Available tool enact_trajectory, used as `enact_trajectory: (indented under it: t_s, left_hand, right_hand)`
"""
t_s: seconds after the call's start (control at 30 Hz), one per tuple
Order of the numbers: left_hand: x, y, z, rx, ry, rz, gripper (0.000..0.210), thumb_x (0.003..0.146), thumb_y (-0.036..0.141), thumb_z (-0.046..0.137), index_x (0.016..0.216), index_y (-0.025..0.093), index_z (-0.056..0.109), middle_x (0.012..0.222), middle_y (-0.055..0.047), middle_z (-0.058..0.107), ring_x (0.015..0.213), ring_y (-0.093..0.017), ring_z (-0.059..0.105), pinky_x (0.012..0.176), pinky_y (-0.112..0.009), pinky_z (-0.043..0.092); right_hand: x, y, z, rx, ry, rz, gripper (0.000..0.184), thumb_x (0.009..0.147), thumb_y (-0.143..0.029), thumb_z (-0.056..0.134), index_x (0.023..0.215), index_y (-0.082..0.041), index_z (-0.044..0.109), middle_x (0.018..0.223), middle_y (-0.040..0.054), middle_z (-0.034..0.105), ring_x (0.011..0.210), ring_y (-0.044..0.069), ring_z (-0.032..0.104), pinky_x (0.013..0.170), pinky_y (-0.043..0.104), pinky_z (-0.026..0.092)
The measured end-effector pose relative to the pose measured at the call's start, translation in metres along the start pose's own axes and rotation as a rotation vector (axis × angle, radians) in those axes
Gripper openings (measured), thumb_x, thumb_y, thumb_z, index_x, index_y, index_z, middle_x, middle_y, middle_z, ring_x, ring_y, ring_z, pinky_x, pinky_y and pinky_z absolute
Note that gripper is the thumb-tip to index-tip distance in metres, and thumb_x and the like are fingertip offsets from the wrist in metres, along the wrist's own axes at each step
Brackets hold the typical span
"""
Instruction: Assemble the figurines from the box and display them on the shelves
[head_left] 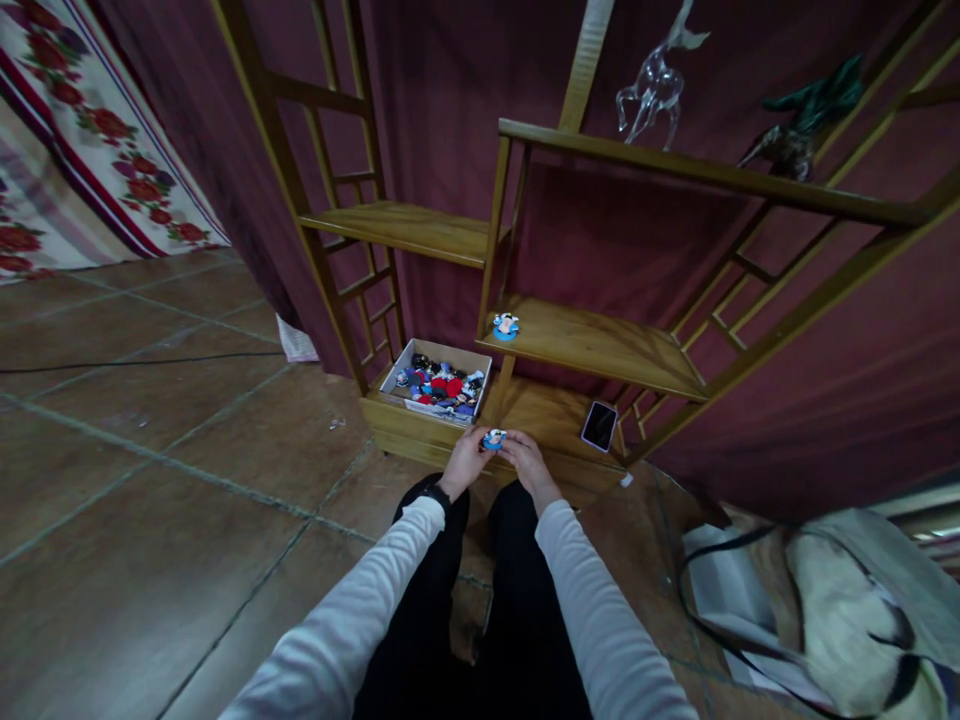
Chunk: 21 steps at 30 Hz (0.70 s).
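Note:
Between my two hands, just in front of the wooden shelf unit, is a small blue-and-white figurine [494, 439]. My left hand [466, 462] grips it from the left, and my right hand [526, 460] pinches its right side. A similar figurine [506, 326] with a round blue base stands at the left end of the middle shelf [600, 345]. Left of my hands, an open cardboard box [397, 388] on the lowest shelf holds several small figures in red, blue, black and white.
A phone [599, 426] lies at the right of the lowest shelf. Above, a clear glass deer [654, 85] and a dark green ornament [814, 110] stand on the top shelf. Bags [840, 600] rest on the tiled floor to the right. A cable [142, 362] runs along the floor at left.

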<state>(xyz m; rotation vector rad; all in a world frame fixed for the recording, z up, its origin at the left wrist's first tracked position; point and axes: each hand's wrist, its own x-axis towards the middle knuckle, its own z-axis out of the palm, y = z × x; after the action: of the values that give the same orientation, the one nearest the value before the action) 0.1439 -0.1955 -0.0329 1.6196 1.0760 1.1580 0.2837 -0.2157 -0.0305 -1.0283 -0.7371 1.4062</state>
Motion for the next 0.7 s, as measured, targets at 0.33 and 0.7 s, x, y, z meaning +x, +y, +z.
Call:
enact_trajectory:
  t_s: [0.33, 0.7]
  left_hand:
    - [-0.008, 0.016, -0.004, 0.485, -0.152, 0.168, 0.038, 0.08, 0.009, 0.049, 0.115, 0.022, 0.053, 0.118, -0.008, 0.049, 0.107, -0.02, 0.052, 0.095, -0.034, 0.041]
    - [-0.003, 0.021, -0.007, 0.979, -0.28, 0.406, 0.043, 0.085, 0.006, 0.037, 0.127, 0.015, 0.039, 0.122, -0.015, 0.048, 0.112, -0.022, 0.051, 0.095, -0.036, 0.041]
  right_hand:
    - [0.002, 0.001, -0.002, -0.019, -0.02, 0.002, 0.023, 0.054, -0.026, 0.075, 0.074, -0.02, 0.065, 0.08, 0.0001, 0.069, 0.08, 0.016, 0.062, 0.08, 0.032, 0.049]
    - [0.009, 0.005, -0.013, 0.027, -0.005, 0.018, 0.02, 0.056, -0.017, 0.071, 0.074, -0.021, 0.065, 0.081, -0.0015, 0.068, 0.081, 0.014, 0.062, 0.083, 0.031, 0.048]
